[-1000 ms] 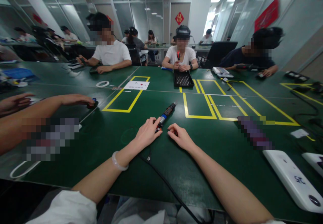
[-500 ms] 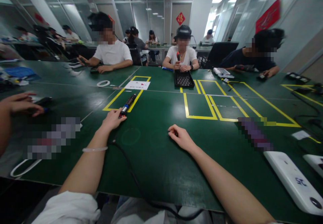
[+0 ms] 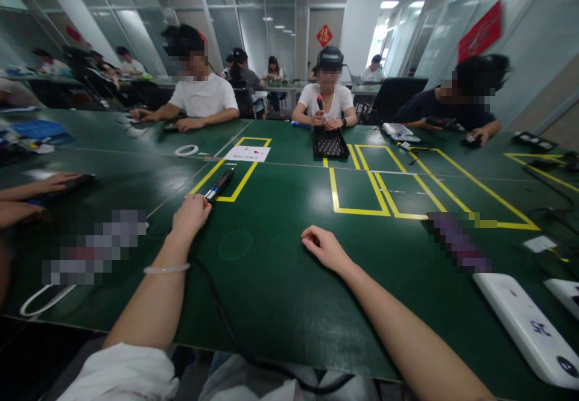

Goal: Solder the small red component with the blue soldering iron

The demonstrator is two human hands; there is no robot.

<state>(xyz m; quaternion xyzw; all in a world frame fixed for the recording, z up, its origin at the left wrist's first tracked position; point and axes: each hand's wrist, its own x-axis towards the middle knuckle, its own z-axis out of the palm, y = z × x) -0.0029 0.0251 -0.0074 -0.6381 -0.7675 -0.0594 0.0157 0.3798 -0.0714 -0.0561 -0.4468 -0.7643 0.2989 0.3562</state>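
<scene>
My left hand [image 3: 192,212] is closed around the near end of a slim black cylindrical tool [image 3: 220,186] with a blue band and a bit of orange. The tool points away from me, low over the table beside a yellow tape outline [image 3: 234,198]; its grip end is hidden by my fingers. A black cable [image 3: 220,304] runs from under my left wrist toward my lap. My right hand [image 3: 326,248] rests on the green table [image 3: 271,304] with its fingers curled in and nothing visible in them.
A white paper [image 3: 248,153] lies beyond the tool. Across the table, a person holds a red-handled tool [image 3: 319,101] over a black tray [image 3: 331,145]. At right lies a white power bank [image 3: 527,328]; at left, another person's hands [image 3: 54,185] are on the table.
My left hand has drawn the tool left and slightly toward me, its fingers now wrapped around it. My right hand has stayed in place. The hands at far left have shifted.
</scene>
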